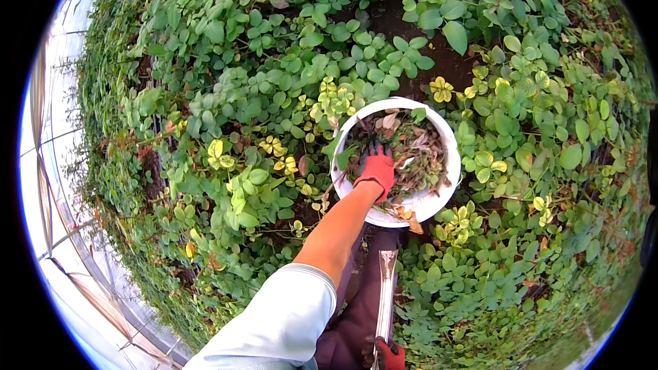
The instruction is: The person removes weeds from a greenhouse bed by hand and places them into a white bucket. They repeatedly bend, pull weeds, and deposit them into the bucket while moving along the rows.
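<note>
A white plastic bucket [452,164] stands among the plants just ahead of my legs. Inside it lies a heap of withered leaves and plant scraps [419,149]. My left hand [378,167], in a red glove with dark fingertips, rests palm down on the left part of this heap with its fingers stretched out. Low in the picture, my right hand [389,355], also red-gloved, is closed around a long, narrow, pale tool [385,293] with a flared flat end. The tool points up toward the bucket; its lower end is out of view.
Dense leafy green plants [231,87] surround the bucket, some with yellow leaves [441,89]. Bare dark soil [442,56] shows beyond the bucket. Dry leaves [408,216] hang over its near rim. A greenhouse wall of sheeting and frame bars [67,205] runs along the left.
</note>
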Motion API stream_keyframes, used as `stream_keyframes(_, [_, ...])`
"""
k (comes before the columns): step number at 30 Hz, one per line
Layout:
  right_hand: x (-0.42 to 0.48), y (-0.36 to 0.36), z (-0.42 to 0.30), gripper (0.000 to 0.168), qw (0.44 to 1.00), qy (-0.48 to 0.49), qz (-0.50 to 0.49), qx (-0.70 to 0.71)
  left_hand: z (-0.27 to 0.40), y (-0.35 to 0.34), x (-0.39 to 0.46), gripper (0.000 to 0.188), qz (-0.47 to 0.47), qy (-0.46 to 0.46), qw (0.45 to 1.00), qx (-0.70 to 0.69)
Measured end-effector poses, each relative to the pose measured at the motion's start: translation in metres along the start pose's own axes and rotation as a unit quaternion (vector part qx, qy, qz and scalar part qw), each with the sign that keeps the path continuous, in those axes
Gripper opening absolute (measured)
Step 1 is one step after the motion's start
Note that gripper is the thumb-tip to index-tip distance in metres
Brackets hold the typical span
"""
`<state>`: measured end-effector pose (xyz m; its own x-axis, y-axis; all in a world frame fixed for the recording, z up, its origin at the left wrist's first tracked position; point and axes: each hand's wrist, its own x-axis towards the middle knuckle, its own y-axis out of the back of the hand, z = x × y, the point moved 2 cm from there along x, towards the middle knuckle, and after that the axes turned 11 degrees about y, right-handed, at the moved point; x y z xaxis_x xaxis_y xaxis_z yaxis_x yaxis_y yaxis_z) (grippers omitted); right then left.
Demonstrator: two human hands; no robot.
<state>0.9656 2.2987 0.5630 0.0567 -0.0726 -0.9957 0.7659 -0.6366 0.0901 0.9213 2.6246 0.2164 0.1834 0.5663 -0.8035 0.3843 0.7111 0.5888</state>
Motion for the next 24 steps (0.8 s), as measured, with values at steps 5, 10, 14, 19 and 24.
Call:
stream_keyframes(5, [-0.020,-0.025,-0.039,0.019,0.999,0.030,-0.014,-0.029,-0.016,0.022,-0.038,0.083,-0.026,-0.005,0.996,-0.084])
stream_keyframes(10, [-0.027,-0.039,-0.069,0.018,0.999,0.039,-0.004,0.000,-0.067,0.122,-0.117,0.041,0.105,-0.085,0.920,-0.368])
stream_keyframes(14, [-0.021,-0.044,-0.072,0.018,0.996,0.084,0.015,-0.016,-0.139,0.178,-0.064,0.025,0.204,-0.047,0.825,-0.525])
stream_keyframes(19, [-0.013,-0.053,-0.069,0.018,0.999,0.029,0.007,-0.023,-0.244,0.110,0.058,0.016,0.293,0.024,0.939,-0.181])
stream_keyframes(24, [-0.003,-0.057,-0.065,0.020,0.999,0.033,0.022,-0.003,-0.273,0.089,0.069,0.009,0.166,0.109,0.953,-0.229])
